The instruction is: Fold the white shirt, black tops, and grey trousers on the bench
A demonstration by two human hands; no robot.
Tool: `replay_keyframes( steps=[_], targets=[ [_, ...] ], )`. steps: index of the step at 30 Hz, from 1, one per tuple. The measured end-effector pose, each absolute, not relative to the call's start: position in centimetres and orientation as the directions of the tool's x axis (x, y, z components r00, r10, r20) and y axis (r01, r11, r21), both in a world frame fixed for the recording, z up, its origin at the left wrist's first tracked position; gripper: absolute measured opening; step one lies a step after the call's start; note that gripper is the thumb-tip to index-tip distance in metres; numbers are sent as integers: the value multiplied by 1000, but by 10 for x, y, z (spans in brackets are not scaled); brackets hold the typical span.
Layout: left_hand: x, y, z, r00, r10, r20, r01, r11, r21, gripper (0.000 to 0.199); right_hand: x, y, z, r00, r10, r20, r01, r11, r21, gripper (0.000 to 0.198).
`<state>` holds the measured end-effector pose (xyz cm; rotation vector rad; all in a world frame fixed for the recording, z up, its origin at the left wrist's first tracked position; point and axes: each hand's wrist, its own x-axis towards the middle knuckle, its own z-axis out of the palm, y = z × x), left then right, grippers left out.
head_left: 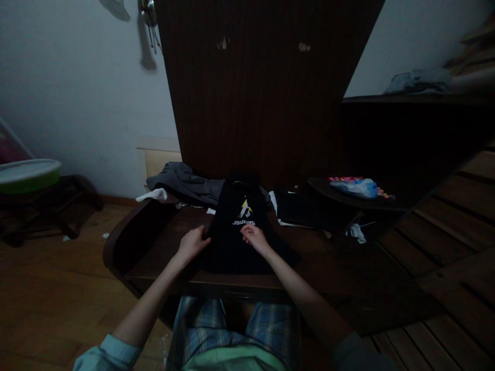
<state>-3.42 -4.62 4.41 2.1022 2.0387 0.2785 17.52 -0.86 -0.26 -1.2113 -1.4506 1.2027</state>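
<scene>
Near the front edge of the dark wooden table (348, 268) lies our black printed T-shirt (235, 232). Our left hand (192, 243) pinches its left edge; our right hand (253, 238), fingers curled, presses below the logo. We judge a fold is underway, needing even edges.

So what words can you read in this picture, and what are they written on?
"JISUKUMA" (roughly; the letters are small and a bit blurred): white print under a yellow and white logo on the black garment, which lies on the dark wooden table with the left hand and right hand on it.
The colourful packet on the right: print too blurred to read.
</scene>
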Motion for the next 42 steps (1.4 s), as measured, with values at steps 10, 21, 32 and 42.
replay_keyframes(
  steps=[10,21,32,42],
  targets=[
    [14,-97,38,447,870,208,707,-486,513,48,177,-5,-13,-156,978,135,122,154,-980,21],
    [-17,-114,7,442,850,287,721,-527,449,28,176,-6,-16,-151,967,203,306,242,-921,21],
    [-20,-113,12,462,820,338,679,-572,460,14,162,3,6,-112,993,-24,339,16,-941,20],
    [-18,-108,13,503,803,319,640,-594,487,17,160,1,11,-132,991,-19,333,26,-942,22]
  ],
)
